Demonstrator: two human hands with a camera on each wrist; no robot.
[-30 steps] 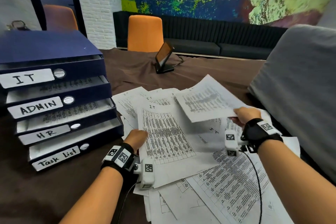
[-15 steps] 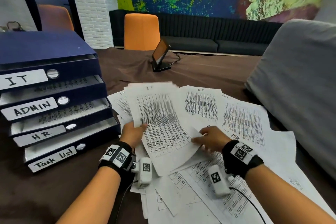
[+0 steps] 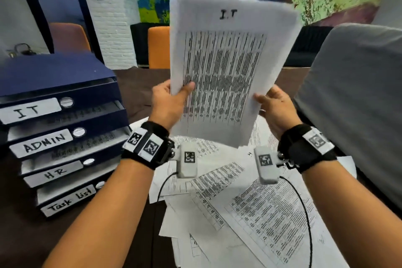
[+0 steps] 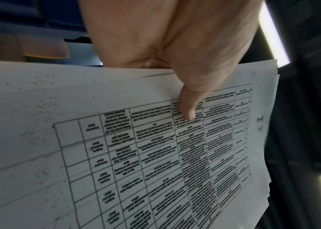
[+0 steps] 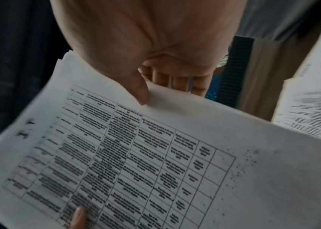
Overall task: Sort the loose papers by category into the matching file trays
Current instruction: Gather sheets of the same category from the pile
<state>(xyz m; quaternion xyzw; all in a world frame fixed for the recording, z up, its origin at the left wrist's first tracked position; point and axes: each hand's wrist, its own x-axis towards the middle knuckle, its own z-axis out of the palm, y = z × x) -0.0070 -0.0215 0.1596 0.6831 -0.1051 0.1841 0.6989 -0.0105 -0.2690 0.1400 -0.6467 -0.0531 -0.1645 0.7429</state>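
Both hands, left (image 3: 168, 102) and right (image 3: 275, 106), pinch the IT sheaf (image 3: 228, 67) upright above the desk pile (image 3: 250, 213). The grip is thumb-on-edge only. Uneven sheets could slip or snag entering the IT tray (image 3: 54, 93).

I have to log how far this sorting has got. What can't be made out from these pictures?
- Sheet count in the held IT stack: only staggered edges show in any view.
- Table text on it: blurred everywhere.
- Left hand and right hand fingers: behind the stack in the head view.
- IT tray contents: hidden under the top cover.
- Labels on the loose papers: blurred, partly covered.
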